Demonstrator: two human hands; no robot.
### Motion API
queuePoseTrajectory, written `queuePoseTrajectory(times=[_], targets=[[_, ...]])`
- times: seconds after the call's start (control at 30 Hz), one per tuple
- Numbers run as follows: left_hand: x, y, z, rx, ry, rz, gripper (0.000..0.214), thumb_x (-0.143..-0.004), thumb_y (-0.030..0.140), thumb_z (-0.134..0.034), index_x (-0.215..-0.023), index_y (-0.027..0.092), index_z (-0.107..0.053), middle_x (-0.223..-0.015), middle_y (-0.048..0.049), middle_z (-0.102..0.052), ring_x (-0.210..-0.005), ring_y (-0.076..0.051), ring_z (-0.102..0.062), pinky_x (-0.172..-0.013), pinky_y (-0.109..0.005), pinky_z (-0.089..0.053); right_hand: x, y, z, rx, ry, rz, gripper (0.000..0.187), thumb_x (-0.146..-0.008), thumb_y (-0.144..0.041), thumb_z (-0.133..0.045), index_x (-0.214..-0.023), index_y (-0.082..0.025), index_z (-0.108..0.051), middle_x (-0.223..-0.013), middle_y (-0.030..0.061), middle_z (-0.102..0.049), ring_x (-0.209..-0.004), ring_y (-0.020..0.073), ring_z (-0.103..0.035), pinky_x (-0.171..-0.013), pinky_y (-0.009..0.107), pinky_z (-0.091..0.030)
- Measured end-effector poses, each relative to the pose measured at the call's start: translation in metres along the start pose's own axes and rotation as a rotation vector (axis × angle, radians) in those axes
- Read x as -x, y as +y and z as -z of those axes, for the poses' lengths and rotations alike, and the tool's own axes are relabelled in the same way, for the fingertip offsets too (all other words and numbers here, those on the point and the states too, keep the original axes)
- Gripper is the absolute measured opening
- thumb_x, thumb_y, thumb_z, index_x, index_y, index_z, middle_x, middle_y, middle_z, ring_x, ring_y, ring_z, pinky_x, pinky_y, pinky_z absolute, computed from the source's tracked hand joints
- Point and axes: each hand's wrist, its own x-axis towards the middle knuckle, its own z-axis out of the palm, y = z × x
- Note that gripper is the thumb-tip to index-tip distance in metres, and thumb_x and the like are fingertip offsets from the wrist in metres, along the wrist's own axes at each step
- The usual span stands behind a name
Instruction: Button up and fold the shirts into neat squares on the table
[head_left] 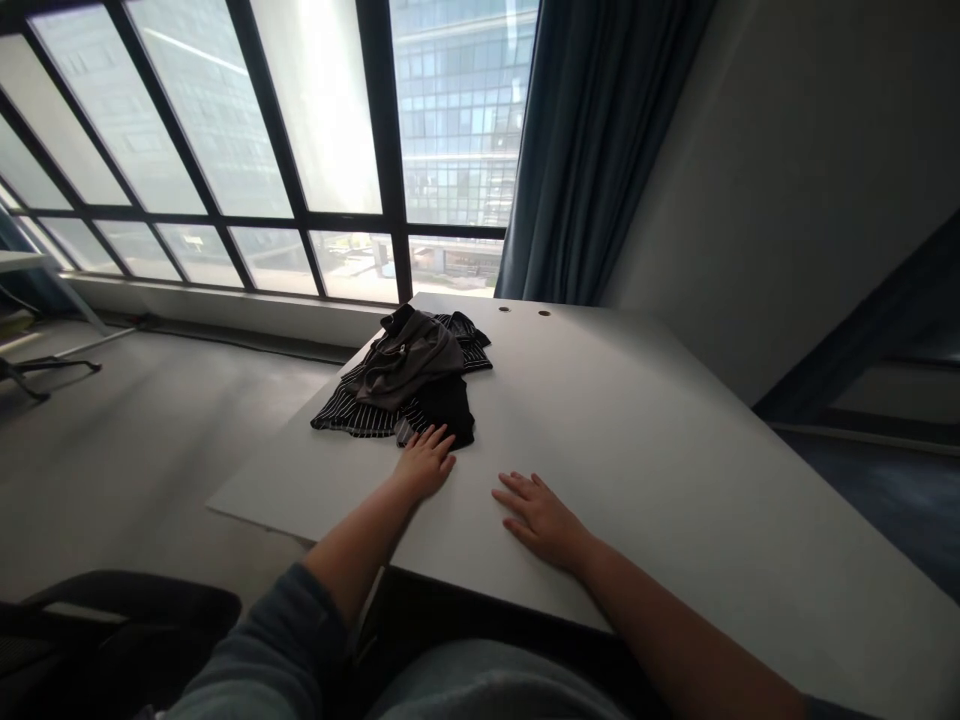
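A heap of clothes (409,385) lies on the white table (637,450): a grey garment on top, a black-and-white striped one under it, and a black piece at the near edge. My left hand (426,462) lies flat on the table, its fingertips touching the near edge of the black piece. My right hand (541,520) rests palm down on the bare tabletop to the right, fingers spread, holding nothing and apart from the clothes.
Two round cable holes (523,312) sit near the table's far edge. Behind it are large windows and a blue curtain (592,150). A wall runs along the right. A dark chair (112,620) stands at the lower left, over grey floor.
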Motion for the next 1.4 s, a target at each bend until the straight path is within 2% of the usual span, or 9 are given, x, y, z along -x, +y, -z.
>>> queuePoseTrajectory(times=[0.1,0.27,0.47,0.57,0.63,0.77,0.83,1.07,1.4], targets=[[-0.002,-0.007,-0.002,-0.03,-0.016,0.044,0.06,-0.107,0.047,-0.034,-0.162,0.027,-0.043,-0.174,-0.0042,-0.026,-0.162,-0.03,-0.023,-0.13,-0.055,-0.02,0.025,0.018,0.004,-0.004,0.035,-0.051,0.053,-0.103,-0.044,-0.051,-0.153,-0.027,-0.057,-0.168,0.0095,-0.04,-0.156,0.0309,-0.036,-0.13,0.056,-0.021],[0.001,-0.037,0.004,-0.056,-0.017,0.111,0.061,-0.105,0.046,-0.032,-0.161,0.023,-0.045,-0.173,-0.0091,-0.028,-0.159,-0.032,-0.029,-0.128,-0.058,-0.023,0.065,0.078,0.022,0.064,0.103,-0.232,0.056,-0.104,-0.045,-0.045,-0.154,-0.024,-0.056,-0.167,0.0111,-0.041,-0.155,0.0319,-0.037,-0.129,0.057,-0.023],[0.004,-0.057,0.01,-0.097,0.112,0.162,0.056,-0.103,0.041,-0.036,-0.152,0.021,-0.056,-0.168,-0.0138,-0.04,-0.157,-0.033,-0.035,-0.125,-0.06,-0.028,0.078,0.12,0.03,0.104,0.166,-0.342,0.058,-0.103,-0.046,-0.042,-0.154,-0.022,-0.057,-0.166,0.0113,-0.042,-0.155,0.0308,-0.037,-0.128,0.056,-0.026],[0.006,-0.042,0.008,-0.111,0.241,0.137,0.058,-0.104,0.042,-0.036,-0.149,0.014,-0.058,-0.166,-0.0181,-0.041,-0.155,-0.035,-0.037,-0.124,-0.057,-0.033,0.074,0.118,0.026,0.126,0.158,-0.355,0.06,-0.104,-0.048,-0.041,-0.156,-0.023,-0.053,-0.168,0.0108,-0.039,-0.157,0.0305,-0.034,-0.129,0.056,-0.023],[0.006,-0.024,0.005,-0.104,0.302,-0.002,0.06,-0.104,0.043,-0.036,-0.151,0.012,-0.056,-0.165,-0.0188,-0.042,-0.155,-0.034,-0.037,-0.126,-0.052,-0.032,0.071,0.116,0.025,0.13,0.142,-0.345,0.062,-0.104,-0.05,-0.04,-0.159,-0.023,-0.049,-0.17,0.0106,-0.036,-0.158,0.031,-0.031,-0.129,0.056,-0.02],[-0.004,0.018,-0.005,-0.039,0.224,-0.396,0.06,-0.105,0.044,-0.038,-0.158,0.017,-0.048,-0.167,-0.0137,-0.042,-0.157,-0.028,-0.034,-0.131,-0.047,-0.026,0.064,0.119,0.03,0.096,0.114,-0.245,0.067,-0.103,-0.053,-0.042,-0.162,-0.021,-0.044,-0.171,0.0101,-0.033,-0.159,0.0294,-0.029,-0.131,0.052,-0.019],[-0.016,0.037,-0.012,-0.004,0.159,-0.474,0.06,-0.106,0.045,-0.038,-0.159,0.017,-0.046,-0.169,-0.0135,-0.038,-0.159,-0.028,-0.031,-0.131,-0.048,-0.025,0.056,0.123,0.034,0.073,0.106,-0.195,0.069,-0.103,-0.052,-0.043,-0.163,-0.019,-0.042,-0.171,0.0106,-0.033,-0.159,0.0281,-0.03,-0.132,0.048,-0.02],[-0.057,0.075,-0.026,-0.01,-0.088,-0.346,0.068,-0.106,0.05,-0.039,-0.163,0.014,-0.038,-0.173,-0.0159,-0.027,-0.161,-0.031,-0.022,-0.131,-0.051,-0.019,0.022,0.13,0.035,0.087,0.075,-0.167,0.078,-0.1,-0.055,-0.048,-0.165,-0.014,-0.037,-0.172,0.0139,-0.027,-0.16,0.0298,-0.026,-0.132,0.049,-0.019],[-0.054,0.074,-0.019,0.048,-0.111,-0.374,0.067,-0.104,0.052,-0.045,-0.164,0.022,-0.038,-0.173,-0.0098,-0.028,-0.162,-0.029,-0.022,-0.132,-0.051,-0.018,0.018,0.134,0.035,0.071,0.068,-0.209,0.076,-0.1,-0.057,-0.049,-0.166,-0.021,-0.036,-0.172,0.0088,-0.029,-0.161,0.0295,-0.025,-0.132,0.051,-0.018]])
